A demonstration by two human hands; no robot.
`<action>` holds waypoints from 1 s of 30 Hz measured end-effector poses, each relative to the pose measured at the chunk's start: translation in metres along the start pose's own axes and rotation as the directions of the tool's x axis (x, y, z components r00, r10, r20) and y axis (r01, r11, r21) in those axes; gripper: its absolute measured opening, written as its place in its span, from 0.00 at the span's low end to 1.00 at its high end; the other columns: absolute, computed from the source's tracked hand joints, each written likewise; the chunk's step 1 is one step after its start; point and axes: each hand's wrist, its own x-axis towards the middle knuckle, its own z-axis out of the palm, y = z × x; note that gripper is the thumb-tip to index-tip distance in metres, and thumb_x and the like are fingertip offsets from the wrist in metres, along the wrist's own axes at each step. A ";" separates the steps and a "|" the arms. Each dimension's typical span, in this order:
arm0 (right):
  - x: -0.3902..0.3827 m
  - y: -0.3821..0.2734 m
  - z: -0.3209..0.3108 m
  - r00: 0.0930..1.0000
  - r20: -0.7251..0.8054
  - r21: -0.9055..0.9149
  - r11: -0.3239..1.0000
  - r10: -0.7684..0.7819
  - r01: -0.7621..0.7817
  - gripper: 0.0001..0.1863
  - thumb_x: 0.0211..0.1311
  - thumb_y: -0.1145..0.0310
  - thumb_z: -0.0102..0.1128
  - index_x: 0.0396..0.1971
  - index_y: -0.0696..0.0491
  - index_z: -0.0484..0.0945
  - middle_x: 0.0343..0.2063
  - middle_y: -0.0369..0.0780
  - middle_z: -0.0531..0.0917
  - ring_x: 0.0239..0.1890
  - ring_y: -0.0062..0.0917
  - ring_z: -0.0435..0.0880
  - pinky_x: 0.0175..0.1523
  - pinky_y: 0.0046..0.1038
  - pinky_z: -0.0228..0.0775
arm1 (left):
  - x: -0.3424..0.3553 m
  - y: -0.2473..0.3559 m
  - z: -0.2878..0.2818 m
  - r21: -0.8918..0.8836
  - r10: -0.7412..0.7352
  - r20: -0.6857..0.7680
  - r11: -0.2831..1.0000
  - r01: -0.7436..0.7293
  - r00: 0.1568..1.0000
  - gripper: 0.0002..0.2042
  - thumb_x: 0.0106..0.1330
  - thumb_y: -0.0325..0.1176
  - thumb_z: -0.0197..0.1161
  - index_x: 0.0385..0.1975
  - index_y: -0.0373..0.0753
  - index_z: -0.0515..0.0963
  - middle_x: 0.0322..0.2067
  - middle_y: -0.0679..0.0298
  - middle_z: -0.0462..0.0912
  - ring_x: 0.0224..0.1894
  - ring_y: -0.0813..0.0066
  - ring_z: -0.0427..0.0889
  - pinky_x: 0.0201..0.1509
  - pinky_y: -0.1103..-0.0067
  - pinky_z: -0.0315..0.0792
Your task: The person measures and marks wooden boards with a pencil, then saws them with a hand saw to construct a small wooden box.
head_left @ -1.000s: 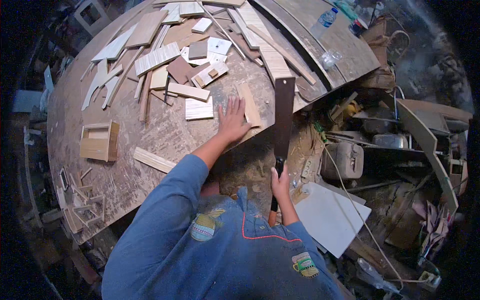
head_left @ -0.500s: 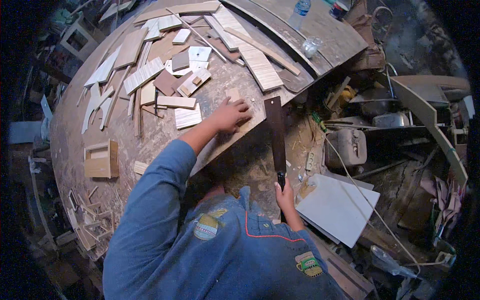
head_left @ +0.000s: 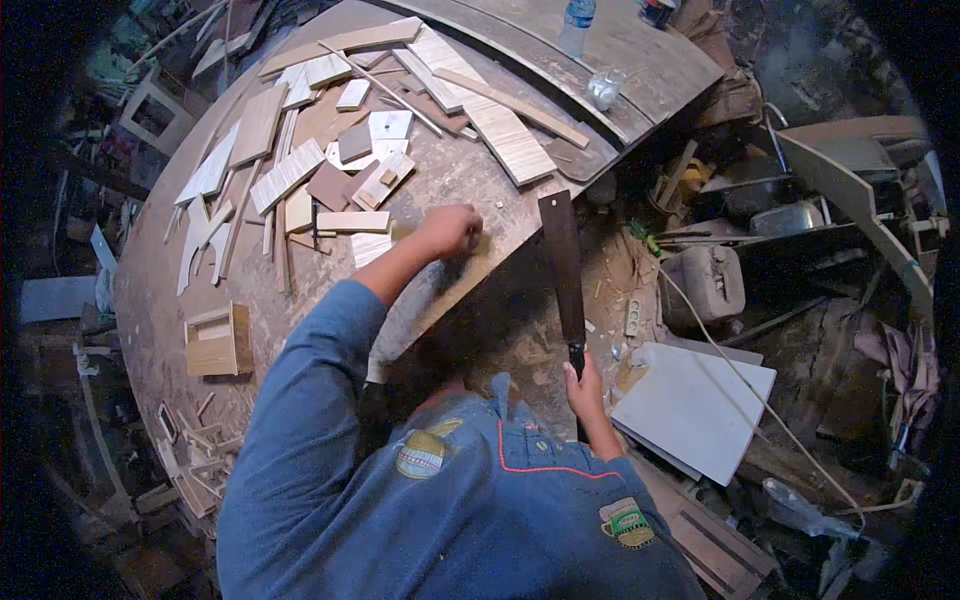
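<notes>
While the left hand (head_left: 447, 230) presses a small wood scrap to the tabletop (head_left: 455, 170) edge, its grip closed over it, the right hand (head_left: 585, 385) is wrapped around the saw (head_left: 562, 262) handle. Blade looks thin, stiff, likely whippy and sharp-edged; best held by the handle.

A woodworking shop: a dusty workbench (head_left: 180, 300) strewn with wood offcuts (head_left: 300, 170), sawdust underfoot.
</notes>
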 end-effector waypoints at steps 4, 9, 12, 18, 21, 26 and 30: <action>0.007 -0.010 0.004 0.999 0.035 -0.005 1.000 0.029 -0.029 0.16 0.63 0.61 0.54 0.44 0.56 0.68 0.24 0.49 0.76 0.27 0.40 0.78 0.34 0.36 0.68 | -0.004 0.004 0.019 -0.697 -0.457 -0.342 0.709 0.104 0.821 0.07 0.54 0.30 0.63 0.30 0.36 0.77 0.25 0.59 0.79 0.27 0.65 0.79 0.32 0.71 0.73; 0.023 -0.046 0.010 0.994 0.113 -0.053 0.999 0.002 0.004 0.16 0.63 0.61 0.54 0.43 0.56 0.67 0.24 0.51 0.77 0.29 0.47 0.79 0.34 0.38 0.68 | -0.008 0.021 0.036 -0.999 -0.667 -0.044 0.022 -0.040 0.744 0.11 0.52 0.20 0.61 0.36 0.34 0.73 0.22 0.65 0.77 0.21 0.80 0.76 0.23 0.83 0.70; 0.027 -0.064 0.017 0.991 0.109 -0.009 0.997 -0.077 0.078 0.15 0.63 0.61 0.54 0.43 0.56 0.67 0.24 0.52 0.77 0.30 0.49 0.79 0.34 0.40 0.68 | -0.009 0.019 0.057 -0.995 -0.700 -0.080 0.101 -0.013 0.709 0.12 0.53 0.20 0.61 0.38 0.34 0.72 0.24 0.65 0.77 0.22 0.79 0.76 0.23 0.82 0.71; 0.026 -0.072 0.019 0.981 0.180 -0.012 0.997 -0.068 0.072 0.17 0.64 0.60 0.53 0.46 0.56 0.67 0.29 0.54 0.78 0.35 0.51 0.79 0.38 0.42 0.69 | -0.016 0.024 0.061 -0.981 -0.765 -0.181 0.098 -0.165 0.618 0.10 0.55 0.21 0.59 0.38 0.34 0.73 0.27 0.66 0.79 0.25 0.79 0.78 0.25 0.82 0.72; 0.023 -0.072 0.019 0.982 0.169 -0.007 0.996 -0.085 0.087 0.18 0.65 0.59 0.52 0.45 0.56 0.67 0.29 0.53 0.78 0.34 0.51 0.79 0.38 0.41 0.69 | -0.020 0.029 0.043 -0.984 -0.773 -0.157 0.069 -0.165 0.614 0.11 0.55 0.21 0.60 0.38 0.34 0.74 0.27 0.66 0.79 0.28 0.80 0.78 0.27 0.82 0.73; 0.025 -0.076 0.017 0.986 0.151 -0.027 0.997 -0.063 0.068 0.18 0.65 0.55 0.51 0.43 0.56 0.67 0.24 0.52 0.77 0.30 0.47 0.79 0.34 0.39 0.68 | -0.029 0.033 0.009 -0.934 -0.766 -0.356 0.276 -0.226 0.535 0.10 0.57 0.22 0.60 0.39 0.34 0.75 0.30 0.64 0.80 0.31 0.78 0.79 0.33 0.82 0.73; 0.029 -0.067 0.014 0.993 0.120 0.008 1.000 -0.023 0.022 0.19 0.65 0.56 0.52 0.44 0.56 0.68 0.23 0.50 0.76 0.29 0.44 0.79 0.34 0.37 0.68 | -0.044 0.052 -0.036 -0.426 -0.346 -0.875 0.882 -0.201 0.339 0.07 0.53 0.21 0.61 0.31 0.37 0.79 0.30 0.60 0.82 0.30 0.71 0.81 0.35 0.80 0.73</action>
